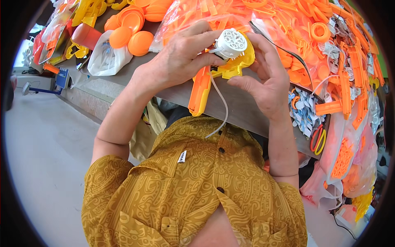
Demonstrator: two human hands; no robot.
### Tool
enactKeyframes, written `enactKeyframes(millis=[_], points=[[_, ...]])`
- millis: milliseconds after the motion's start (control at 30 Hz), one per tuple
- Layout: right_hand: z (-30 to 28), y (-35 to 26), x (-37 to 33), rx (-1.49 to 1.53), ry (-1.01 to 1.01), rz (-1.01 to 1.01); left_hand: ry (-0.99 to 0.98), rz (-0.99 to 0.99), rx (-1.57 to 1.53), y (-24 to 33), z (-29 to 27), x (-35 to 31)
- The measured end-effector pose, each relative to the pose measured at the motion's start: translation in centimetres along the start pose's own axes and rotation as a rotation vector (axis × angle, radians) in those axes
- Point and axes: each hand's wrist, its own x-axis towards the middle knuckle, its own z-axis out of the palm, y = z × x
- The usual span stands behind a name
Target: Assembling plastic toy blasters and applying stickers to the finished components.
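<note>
My left hand (183, 51) is closed around the back and side of a yellow-and-orange toy gun half-shell (200, 92), its thumb pressed beside a white round part. That white part (231, 43), with a ring of holes in its face, sits in the shell's wide yellow end (242, 61). From below it a thin white tube (223, 101) hangs down toward my shirt. My right hand (267, 78) curls its fingers against the shell's right edge; its thumb stands a little away from the yellow plastic. The inner side of the shell under the white part is partly hidden by my left fingers.
Orange plastic parts (230, 16) heap up behind my hands on the grey table (242, 109). Orange round caps (140, 43) and a white bag (108, 55) lie left. To the right are blue-and-white small pieces (304, 109), scissors (318, 140) and wired orange shells (345, 92).
</note>
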Motion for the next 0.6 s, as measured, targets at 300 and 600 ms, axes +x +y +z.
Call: enactKeyframes(millis=[300, 600], points=[[-0.03, 0.37, 0.19, 0.148, 0.003, -0.001, -0.048, 0.014, 0.023, -0.13, -0.80, 0.00], [0.23, 0.26, 0.11, 0.086, 0.020, -0.014, 0.051, 0.073, 0.155, 0.61, 0.03, -0.31]])
